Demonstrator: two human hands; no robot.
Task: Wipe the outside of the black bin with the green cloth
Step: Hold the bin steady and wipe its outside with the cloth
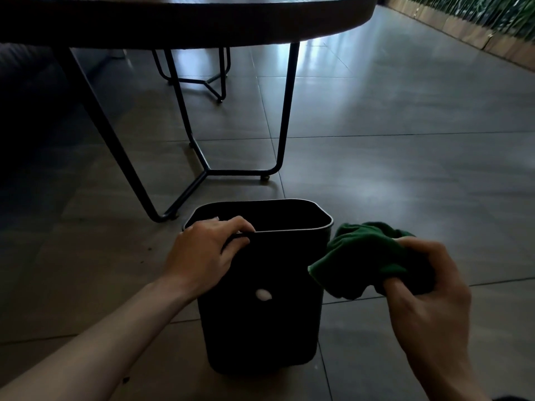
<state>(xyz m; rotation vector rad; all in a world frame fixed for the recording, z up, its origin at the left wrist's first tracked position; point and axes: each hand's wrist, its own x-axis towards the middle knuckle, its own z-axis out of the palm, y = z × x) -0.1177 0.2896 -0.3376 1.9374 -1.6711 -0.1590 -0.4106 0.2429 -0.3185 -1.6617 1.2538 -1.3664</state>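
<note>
The black bin [260, 328] stands upright on the tiled floor, low in the middle of the view, with a small white spot [263, 294] on its near wall. My left hand [202, 250] grips the bin's near rim at the left corner, fingers curled over the edge. My right hand [428, 290] holds the bunched green cloth [364, 259] just right of the bin's upper right side. One corner of the cloth hangs against or very close to the bin's right edge.
A round dark table [202, 18] on black metal legs [208, 169] stands just beyond the bin. A second metal frame [214, 82] sits farther back. Tiled floor [405, 169] stretches to the right toward a wall with greenery [477, 15].
</note>
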